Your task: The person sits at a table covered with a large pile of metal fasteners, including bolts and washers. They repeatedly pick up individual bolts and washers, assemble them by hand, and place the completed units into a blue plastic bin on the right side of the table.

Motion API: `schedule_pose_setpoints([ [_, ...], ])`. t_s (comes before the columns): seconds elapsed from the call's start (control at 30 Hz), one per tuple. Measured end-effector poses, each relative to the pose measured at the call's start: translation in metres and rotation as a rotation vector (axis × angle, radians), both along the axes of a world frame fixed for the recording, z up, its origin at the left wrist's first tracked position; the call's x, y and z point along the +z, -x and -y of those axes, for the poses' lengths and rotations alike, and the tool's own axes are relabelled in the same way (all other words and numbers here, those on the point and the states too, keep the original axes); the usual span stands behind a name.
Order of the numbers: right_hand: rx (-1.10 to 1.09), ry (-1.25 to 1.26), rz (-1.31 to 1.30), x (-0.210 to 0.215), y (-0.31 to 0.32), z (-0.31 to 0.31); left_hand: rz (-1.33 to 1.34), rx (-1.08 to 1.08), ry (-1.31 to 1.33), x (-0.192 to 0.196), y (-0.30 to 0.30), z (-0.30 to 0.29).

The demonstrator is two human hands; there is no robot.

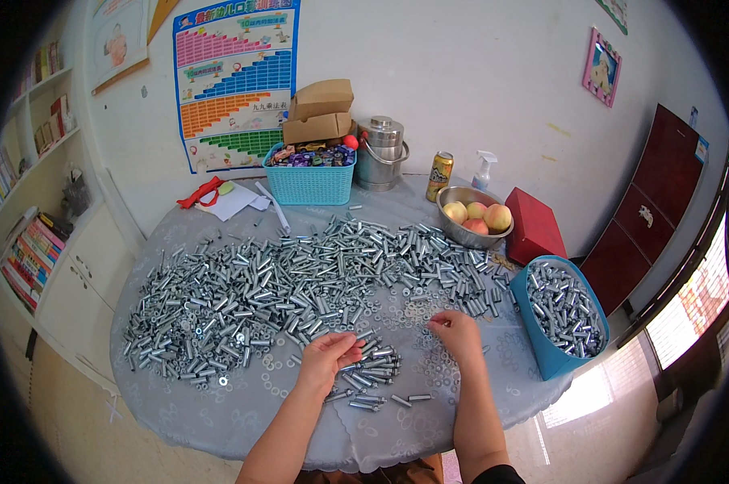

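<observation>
My left hand (330, 357) is closed, its fingers curled in a pinch. A silver expansion bolt (367, 332) sticks out at its fingertips. Just beside it, to the right, a small group of assembled expansion bolts (374, 365) lies side by side on the cloth, with several nearer to me. My right hand (455, 329) is closed in a pinch over scattered flat washers (417, 313); whatever its fingertips hold is too small to make out. Beyond both hands spreads a wide heap of silver sleeves and bolts (259, 282).
A grey cloth covers the round table (413, 431). At right stand a blue basket of metal sleeves (542, 355), a red box (535, 226) and a steel bowl of peaches (461, 230). Behind are a drink can (439, 176), spray bottle (483, 171), steel pot (380, 153) and turquoise basket (308, 184).
</observation>
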State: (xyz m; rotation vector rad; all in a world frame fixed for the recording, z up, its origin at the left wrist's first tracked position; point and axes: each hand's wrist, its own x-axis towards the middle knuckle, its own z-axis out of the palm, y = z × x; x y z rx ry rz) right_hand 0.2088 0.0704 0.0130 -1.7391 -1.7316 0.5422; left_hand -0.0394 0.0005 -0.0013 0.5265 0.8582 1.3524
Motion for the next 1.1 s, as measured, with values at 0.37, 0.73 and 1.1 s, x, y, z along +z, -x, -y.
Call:
schedule_pose_setpoints([
  [0.37,0.101,0.010,-0.085,0.009,0.022,0.010,-0.030,-0.003,0.003,-0.001,-0.001,0.001],
  [0.73,0.571,-0.078,-0.547,0.013,0.054,0.023,-0.044,-0.020,0.024,0.000,-0.003,0.002],
  [1.1,0.446,0.102,-0.558,0.009,0.058,0.026,-0.125,0.024,-0.027,-0.001,-0.008,0.002],
])
